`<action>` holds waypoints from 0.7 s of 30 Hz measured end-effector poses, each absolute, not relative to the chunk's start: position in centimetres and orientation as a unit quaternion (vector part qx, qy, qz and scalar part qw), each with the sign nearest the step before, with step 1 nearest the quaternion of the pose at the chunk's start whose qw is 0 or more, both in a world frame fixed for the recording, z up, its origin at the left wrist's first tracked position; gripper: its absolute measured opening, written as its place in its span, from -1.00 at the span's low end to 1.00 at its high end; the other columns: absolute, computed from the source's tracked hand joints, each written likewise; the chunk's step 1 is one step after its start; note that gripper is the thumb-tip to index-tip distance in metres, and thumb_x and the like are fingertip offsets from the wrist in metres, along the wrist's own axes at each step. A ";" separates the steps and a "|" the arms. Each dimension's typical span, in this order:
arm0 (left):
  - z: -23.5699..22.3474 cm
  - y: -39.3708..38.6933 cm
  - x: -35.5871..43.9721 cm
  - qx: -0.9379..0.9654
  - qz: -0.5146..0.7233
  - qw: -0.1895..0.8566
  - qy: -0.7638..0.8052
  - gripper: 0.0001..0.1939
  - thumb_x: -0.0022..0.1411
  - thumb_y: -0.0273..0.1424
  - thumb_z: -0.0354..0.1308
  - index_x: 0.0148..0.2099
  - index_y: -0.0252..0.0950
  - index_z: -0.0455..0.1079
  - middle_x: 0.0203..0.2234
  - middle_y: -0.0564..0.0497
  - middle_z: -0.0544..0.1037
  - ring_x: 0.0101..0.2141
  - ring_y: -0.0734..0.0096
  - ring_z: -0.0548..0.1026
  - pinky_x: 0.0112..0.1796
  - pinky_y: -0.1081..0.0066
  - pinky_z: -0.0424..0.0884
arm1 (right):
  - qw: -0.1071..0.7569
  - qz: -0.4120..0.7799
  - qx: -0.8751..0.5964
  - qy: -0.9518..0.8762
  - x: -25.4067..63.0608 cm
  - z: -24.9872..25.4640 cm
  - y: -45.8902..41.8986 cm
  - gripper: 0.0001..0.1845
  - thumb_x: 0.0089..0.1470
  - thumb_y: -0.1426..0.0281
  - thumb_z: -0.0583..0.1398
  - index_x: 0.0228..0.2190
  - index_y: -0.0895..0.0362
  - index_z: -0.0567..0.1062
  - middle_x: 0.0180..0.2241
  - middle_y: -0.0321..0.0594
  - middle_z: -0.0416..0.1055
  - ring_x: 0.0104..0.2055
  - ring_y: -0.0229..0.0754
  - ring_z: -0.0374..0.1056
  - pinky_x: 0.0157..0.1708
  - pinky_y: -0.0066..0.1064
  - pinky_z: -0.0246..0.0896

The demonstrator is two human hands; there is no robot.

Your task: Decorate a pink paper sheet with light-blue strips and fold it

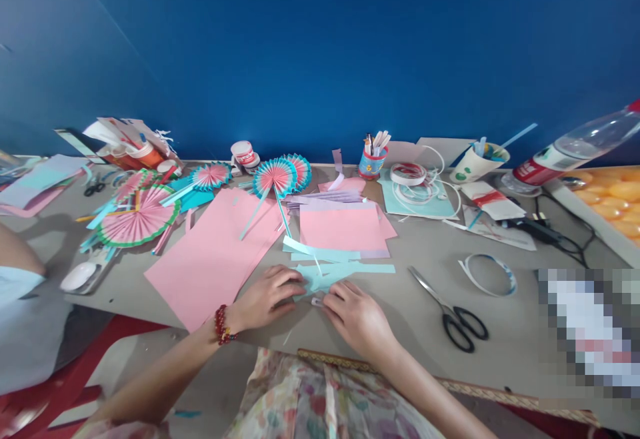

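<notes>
Toward six o'clock on the table, my left hand curls its fingers at the light-blue paper strips, and I cannot tell whether it grips or merely presses, while my right hand half-covers a small whitish piece at its fingertips, too hidden to show whether I pinch it. At ten o'clock from them my left wrist hides part of the pink sheets; scissors lie at three, and at two the bottle's cap is clipped by the view's edge.
</notes>
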State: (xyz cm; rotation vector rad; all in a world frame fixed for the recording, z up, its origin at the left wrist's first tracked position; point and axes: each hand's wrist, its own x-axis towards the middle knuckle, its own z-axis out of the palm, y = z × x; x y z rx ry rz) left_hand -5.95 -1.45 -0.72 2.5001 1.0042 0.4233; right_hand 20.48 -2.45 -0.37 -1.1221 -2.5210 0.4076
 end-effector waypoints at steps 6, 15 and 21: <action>-1.0 -1.5 -6.1 0.898 0.154 0.206 0.358 -0.78 0.45 -0.39 0.02 0.04 -0.19 0.43 0.06 -0.07 0.43 0.05 0.23 0.37 0.08 0.21 0.30 | 0.171 0.149 -0.396 -0.890 20.5 -0.4 -2.4 -0.86 0.20 0.48 0.20 -0.42 0.10 0.44 -0.36 -0.24 0.40 -0.27 -0.18 0.31 -0.29 -0.39 0.14; -0.6 -1.5 -5.7 0.888 0.160 0.216 0.372 -0.80 0.39 -0.42 0.07 0.02 -0.19 0.42 0.05 -0.07 0.42 0.06 0.21 0.37 0.07 0.21 0.31 | 0.181 0.147 -0.380 -0.895 20.5 -0.1 -2.4 -0.86 0.18 0.49 0.20 -0.42 0.09 0.44 -0.33 -0.23 0.42 -0.25 -0.18 0.33 -0.29 -0.40 0.16; 0.1 -1.3 -5.3 0.884 0.149 0.226 0.381 -0.76 0.31 -0.47 0.10 0.01 -0.18 0.41 0.03 -0.07 0.42 0.03 0.20 0.38 0.05 0.21 0.34 | 0.170 0.146 -0.385 -0.895 20.4 -0.3 -2.1 -0.87 0.19 0.47 0.20 -0.42 0.09 0.44 -0.35 -0.24 0.41 -0.25 -0.18 0.33 -0.31 -0.40 0.16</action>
